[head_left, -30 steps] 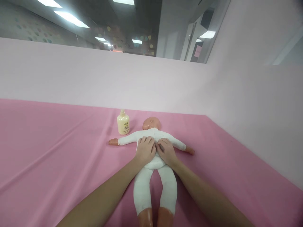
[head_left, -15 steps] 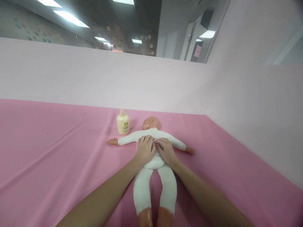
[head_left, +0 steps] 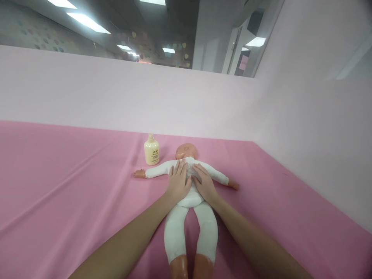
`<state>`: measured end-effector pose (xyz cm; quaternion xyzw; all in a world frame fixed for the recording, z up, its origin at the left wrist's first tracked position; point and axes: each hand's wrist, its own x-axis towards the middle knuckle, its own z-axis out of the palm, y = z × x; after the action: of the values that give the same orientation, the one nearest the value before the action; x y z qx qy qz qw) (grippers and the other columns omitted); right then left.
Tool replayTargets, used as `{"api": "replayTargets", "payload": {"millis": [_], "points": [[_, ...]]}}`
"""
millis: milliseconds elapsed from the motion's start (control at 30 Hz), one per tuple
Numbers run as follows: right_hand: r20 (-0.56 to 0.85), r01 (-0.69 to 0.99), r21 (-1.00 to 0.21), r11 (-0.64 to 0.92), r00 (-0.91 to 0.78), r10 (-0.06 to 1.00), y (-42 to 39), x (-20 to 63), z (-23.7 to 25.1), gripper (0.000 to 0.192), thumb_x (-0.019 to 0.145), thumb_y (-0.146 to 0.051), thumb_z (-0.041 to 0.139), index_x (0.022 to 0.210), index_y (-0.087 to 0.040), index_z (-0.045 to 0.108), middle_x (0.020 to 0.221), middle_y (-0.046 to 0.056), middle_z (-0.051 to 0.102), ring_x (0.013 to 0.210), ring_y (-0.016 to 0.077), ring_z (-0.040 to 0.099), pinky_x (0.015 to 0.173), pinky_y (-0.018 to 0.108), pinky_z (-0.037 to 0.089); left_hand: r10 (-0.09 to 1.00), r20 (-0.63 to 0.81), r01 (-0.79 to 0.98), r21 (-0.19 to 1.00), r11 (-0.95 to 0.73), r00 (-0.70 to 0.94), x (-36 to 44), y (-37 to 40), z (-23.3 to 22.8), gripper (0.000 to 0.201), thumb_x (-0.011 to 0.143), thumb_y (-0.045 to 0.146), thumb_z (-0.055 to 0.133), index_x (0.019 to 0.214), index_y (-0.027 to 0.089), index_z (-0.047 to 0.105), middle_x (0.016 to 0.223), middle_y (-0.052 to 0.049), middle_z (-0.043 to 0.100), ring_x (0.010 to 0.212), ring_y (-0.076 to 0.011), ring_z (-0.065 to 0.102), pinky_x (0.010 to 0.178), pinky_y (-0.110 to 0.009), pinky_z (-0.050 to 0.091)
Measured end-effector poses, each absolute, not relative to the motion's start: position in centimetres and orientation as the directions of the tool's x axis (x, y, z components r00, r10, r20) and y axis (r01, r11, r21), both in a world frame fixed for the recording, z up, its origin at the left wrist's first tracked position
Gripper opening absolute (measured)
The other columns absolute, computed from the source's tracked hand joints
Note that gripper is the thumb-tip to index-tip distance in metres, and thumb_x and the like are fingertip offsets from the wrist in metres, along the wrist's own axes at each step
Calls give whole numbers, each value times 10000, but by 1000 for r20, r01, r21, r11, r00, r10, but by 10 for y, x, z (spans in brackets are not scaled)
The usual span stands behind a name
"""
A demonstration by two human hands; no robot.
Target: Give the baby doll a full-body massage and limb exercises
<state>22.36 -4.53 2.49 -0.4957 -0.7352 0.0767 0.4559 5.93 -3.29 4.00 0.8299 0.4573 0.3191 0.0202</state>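
A baby doll [head_left: 190, 224] in a white bodysuit lies on its back on the pink cloth [head_left: 66, 190], head away from me, arms spread out. My left hand [head_left: 178, 181] lies flat on the left side of its chest, fingers stretched toward the neck. Beside it, my right hand [head_left: 203, 183] rests flat on the right side of the chest. Both palms press on the suit and grip nothing. The doll's bare feet show at the bottom edge.
A cream lotion bottle [head_left: 151, 150] with a pump top stands upright just left of the doll's head. Pale pink walls [head_left: 305, 124] close the surface at the back and on the right. The cloth has long folds on the left.
Both hands have slid up the doll's chest toward its neck, and their fingers have straightened from curled to flat.
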Motion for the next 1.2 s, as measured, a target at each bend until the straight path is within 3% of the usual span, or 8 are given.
{"api": "replayTargets", "payload": {"millis": [200,433,567,633,700,900,1033,1200], "points": [[502,667,-626,405,-54,863,-44,225,20,553,957,-325,470,1491,-230,359,1575,81,318,1502,262,168,1206,544,238,801,461,759,337,-557,382,60,-30,38,589,967,315,338,1524,151,241,1608,-123,224,1505,-279,138,1189,-562,177],[497,729,-534,428,-139,857,-44,227,24,485,938,-261,422,1418,-194,447,1511,112,413,1459,280,276,1182,552,233,800,458,758,334,-560,389,60,-31,40,548,960,358,371,1467,150,354,1569,-137,320,1470,-295,236,1169,-551,203],[663,692,-405,598,-227,713,-57,225,33,228,815,-149,446,965,-196,611,1015,93,651,1020,245,574,923,449,453,696,559,687,280,-670,451,54,-37,47,329,937,353,400,1122,176,607,1280,-117,600,1231,-284,494,1047,-480,360],[681,625,-331,707,-360,637,-63,222,38,129,726,-117,435,713,-224,506,715,31,561,730,197,522,719,364,453,588,562,592,203,-780,582,51,-39,49,282,923,305,370,880,186,622,973,-93,670,964,-239,584,905,-414,431],[659,563,-303,769,-458,596,-67,220,41,133,669,-113,422,629,-238,397,613,1,466,620,174,438,616,322,397,494,538,502,146,-853,683,49,-39,48,299,906,273,343,745,197,584,766,-70,638,763,-207,572,784,-378,441],[615,556,-350,754,-471,632,-68,217,45,151,680,-99,408,628,-237,377,610,-6,464,608,164,430,600,304,371,518,522,518,162,-840,677,49,-36,43,307,890,240,338,654,208,531,644,-42,615,606,-178,533,700,-363,423],[668,606,-334,722,-388,635,-68,217,44,186,758,-89,398,645,-236,416,648,13,497,656,182,452,648,326,397,525,530,525,166,-835,666,49,-38,46,268,888,235,358,704,208,550,694,-45,626,672,-191,556,730,-370,424],[634,649,-449,614,-253,731,-69,216,45,180,804,-69,418,819,-223,510,817,38,583,810,207,511,747,350,431,627,545,604,252,-756,557,51,-38,50,151,853,161,411,840,204,556,852,-46,626,833,-211,551,793,-370,424]]}}
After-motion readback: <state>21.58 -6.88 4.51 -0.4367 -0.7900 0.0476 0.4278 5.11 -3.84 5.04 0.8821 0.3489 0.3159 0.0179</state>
